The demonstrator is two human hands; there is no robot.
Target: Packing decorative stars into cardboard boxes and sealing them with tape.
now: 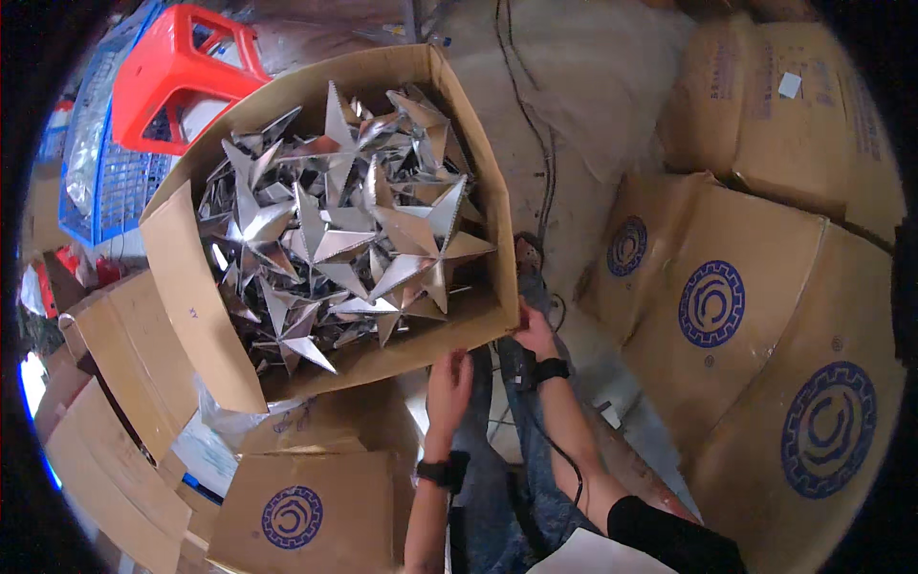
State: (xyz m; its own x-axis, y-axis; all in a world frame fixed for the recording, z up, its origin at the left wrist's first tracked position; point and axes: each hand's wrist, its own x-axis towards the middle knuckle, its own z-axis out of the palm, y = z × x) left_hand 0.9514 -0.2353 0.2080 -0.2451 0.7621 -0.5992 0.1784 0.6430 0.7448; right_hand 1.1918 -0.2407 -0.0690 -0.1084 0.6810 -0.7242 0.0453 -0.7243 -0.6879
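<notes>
A large open cardboard box stands in front of me, its flaps turned outward. Many shiny silver metal stars are heaped inside, with ridged faces and sharp points. My right hand is closed on the box's near right corner, its fingertips partly hidden by the cardboard. Just below the near wall is my left hand, fingers pointing toward the box. Its fingertips reach the box's lower edge, and I cannot tell whether they grip it. A dark band is around each wrist.
Big closed cartons with blue round marks are stacked along the right. Another closed carton sits near left, beside opened cardboard. A red plastic stool and a blue crate are at far left. Dark cables cross the floor.
</notes>
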